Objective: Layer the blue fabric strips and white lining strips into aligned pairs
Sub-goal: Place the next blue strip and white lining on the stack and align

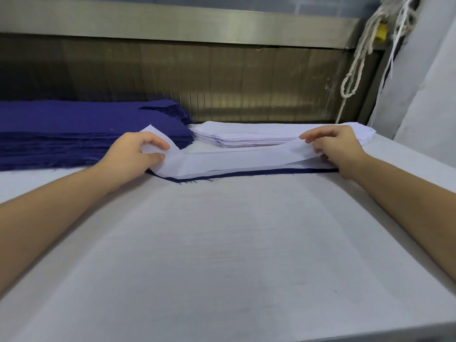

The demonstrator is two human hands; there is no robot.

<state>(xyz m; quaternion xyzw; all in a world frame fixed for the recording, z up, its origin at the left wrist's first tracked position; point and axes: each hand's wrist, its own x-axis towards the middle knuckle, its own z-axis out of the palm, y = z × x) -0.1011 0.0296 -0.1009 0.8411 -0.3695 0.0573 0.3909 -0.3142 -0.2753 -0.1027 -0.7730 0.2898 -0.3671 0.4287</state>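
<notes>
Head view: pinching both ends of the long white lining strip [234, 161] in left hand [138, 151] and right hand [333, 146], over the dark blue fabric strip [271, 172] on the pale counter [222, 243]; lower evenly, squaring edges.

Nothing legible is picked up here: no lettering, label, brand or number can be read on the blue fabric strips [74, 134], the white lining strips [246, 138] or the table cover [222, 243]. The yellow piece [381, 33] among the cords [355, 62] is too blurred to be read.
</notes>
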